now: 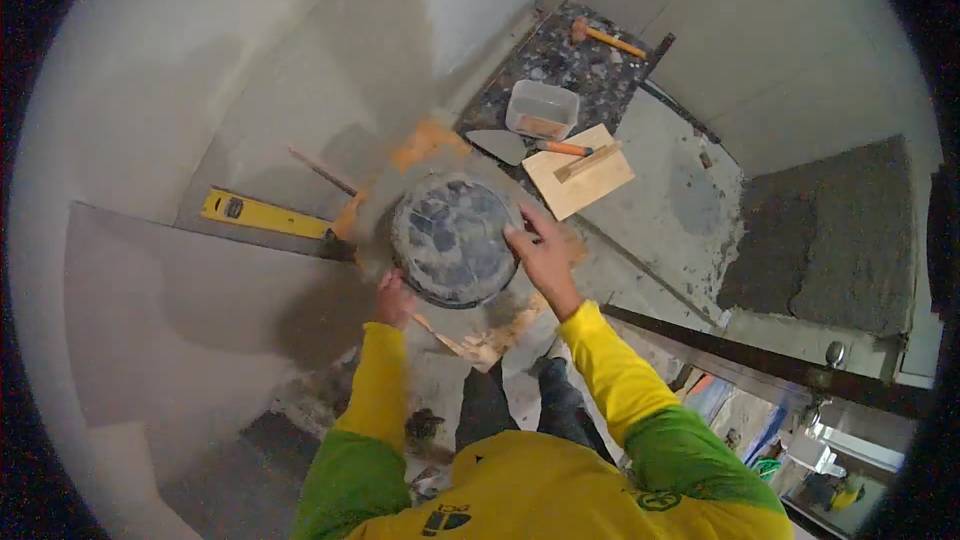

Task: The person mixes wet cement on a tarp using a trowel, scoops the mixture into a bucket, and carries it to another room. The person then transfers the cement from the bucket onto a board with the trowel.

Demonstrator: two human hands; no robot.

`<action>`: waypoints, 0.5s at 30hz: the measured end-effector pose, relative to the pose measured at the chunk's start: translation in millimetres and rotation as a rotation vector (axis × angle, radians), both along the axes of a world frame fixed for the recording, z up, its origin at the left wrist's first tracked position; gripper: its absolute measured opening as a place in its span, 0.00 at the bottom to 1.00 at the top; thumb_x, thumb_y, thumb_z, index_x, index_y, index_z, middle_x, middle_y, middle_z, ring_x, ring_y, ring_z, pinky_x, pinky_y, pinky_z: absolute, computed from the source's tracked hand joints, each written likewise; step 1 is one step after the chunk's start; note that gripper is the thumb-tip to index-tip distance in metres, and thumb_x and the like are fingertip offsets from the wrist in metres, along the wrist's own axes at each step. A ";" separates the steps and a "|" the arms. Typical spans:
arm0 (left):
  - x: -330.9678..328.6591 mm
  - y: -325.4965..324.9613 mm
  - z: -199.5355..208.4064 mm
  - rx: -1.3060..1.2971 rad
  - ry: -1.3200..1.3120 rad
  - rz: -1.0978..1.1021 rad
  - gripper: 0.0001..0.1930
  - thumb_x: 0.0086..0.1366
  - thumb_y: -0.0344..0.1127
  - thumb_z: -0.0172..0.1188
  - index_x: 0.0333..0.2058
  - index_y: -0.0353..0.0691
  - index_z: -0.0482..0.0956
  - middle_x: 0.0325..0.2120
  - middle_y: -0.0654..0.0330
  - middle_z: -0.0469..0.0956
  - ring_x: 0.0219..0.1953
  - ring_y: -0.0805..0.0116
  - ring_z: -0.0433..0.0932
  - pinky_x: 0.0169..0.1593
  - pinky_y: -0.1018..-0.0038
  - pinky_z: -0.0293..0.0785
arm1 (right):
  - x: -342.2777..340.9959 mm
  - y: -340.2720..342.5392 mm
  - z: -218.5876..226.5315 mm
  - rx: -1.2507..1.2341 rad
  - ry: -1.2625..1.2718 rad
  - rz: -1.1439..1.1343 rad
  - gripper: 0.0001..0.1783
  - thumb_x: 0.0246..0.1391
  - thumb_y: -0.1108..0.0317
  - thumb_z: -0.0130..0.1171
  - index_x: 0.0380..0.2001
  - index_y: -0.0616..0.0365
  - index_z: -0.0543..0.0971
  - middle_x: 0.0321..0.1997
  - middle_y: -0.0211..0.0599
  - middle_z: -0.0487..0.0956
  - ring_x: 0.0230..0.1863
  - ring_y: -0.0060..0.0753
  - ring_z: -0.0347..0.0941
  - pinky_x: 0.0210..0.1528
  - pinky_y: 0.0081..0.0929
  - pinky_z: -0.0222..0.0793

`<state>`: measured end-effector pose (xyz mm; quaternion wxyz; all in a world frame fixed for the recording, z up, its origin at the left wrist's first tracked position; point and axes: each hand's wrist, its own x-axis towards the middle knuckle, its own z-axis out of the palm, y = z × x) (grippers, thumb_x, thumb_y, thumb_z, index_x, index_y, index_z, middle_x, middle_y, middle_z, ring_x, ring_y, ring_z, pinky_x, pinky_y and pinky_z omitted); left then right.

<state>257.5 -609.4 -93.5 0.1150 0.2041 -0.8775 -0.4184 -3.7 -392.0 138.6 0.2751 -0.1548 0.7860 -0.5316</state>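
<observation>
A round black bucket (452, 238) smeared with grey mortar sits on the floor in front of me. My right hand (540, 252) grips its right rim, fingers spread over the edge. My left hand (395, 300) is closed on the bucket's lower left rim. Both yellow sleeves reach in from below. The bucket stands on a patch of floor with orange-brown scraps (490, 340) beside it.
A yellow spirit level (262, 213) lies on a large grey tile at left. Behind the bucket are a trowel (500, 145), a wooden float (578, 172), a clear plastic tub (541, 108) and an orange-handled mallet (606, 37). Wet mortar bed (830, 230) at right; dark rail (760, 365).
</observation>
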 end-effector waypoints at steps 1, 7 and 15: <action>-3.8 0.0 13.1 -0.565 -0.023 -0.074 0.19 0.59 0.33 0.58 0.50 0.47 0.69 0.37 0.56 0.73 0.44 0.57 0.72 0.50 0.62 0.71 | 3.9 17.8 4.5 -0.073 -0.071 -0.056 0.34 0.54 0.50 0.57 0.59 0.59 0.67 0.58 0.47 0.71 0.58 0.39 0.67 0.60 0.32 0.60; -28.1 -4.0 207.3 -0.430 0.279 -0.079 0.15 0.62 0.31 0.52 0.48 0.36 0.73 0.43 0.50 0.74 0.50 0.54 0.71 0.52 0.66 0.69 | 44.5 102.9 39.8 -0.487 -0.228 -0.252 0.26 0.62 0.56 0.48 0.58 0.61 0.69 0.57 0.37 0.70 0.51 0.25 0.67 0.50 0.22 0.64; -51.6 96.5 412.2 0.517 0.068 0.185 0.15 0.64 0.41 0.57 0.42 0.35 0.80 0.31 0.63 0.78 0.33 0.75 0.71 0.42 0.77 0.69 | 103.2 318.8 -72.4 0.267 0.079 -0.144 0.25 0.58 0.54 0.53 0.51 0.62 0.74 0.49 0.44 0.77 0.48 0.32 0.72 0.48 0.27 0.67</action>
